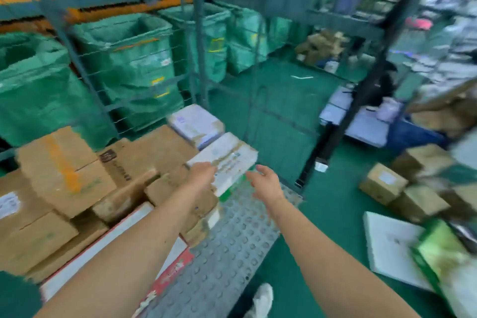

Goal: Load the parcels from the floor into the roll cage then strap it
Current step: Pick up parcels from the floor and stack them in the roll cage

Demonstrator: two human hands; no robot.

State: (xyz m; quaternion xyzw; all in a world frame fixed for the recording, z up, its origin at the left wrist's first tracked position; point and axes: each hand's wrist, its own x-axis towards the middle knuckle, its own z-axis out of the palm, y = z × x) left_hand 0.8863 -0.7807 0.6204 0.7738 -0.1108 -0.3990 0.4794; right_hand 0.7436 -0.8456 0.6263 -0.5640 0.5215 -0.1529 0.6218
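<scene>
The roll cage (196, 41) stands ahead of me, its studded grey floor plate (232, 248) partly bare. Several cardboard parcels (59, 170) are stacked on its left half. A white taped parcel (229, 157) lies at the stack's right end. My left hand (200, 174) touches its near left edge, fingers blurred. My right hand (267, 184) hovers just right of it, fingers spread and holding nothing. More parcels lie on the green floor at the right: brown boxes (384, 182), a flat white box (395, 248) and a green pack (444, 258).
Green sacks (134, 59) hang in frames behind the cage's wire side. A shelf rack (402, 41) packed with goods stands at the right, with a low trolley (366, 121) under it. My white shoe (262, 299) is at the plate's near edge.
</scene>
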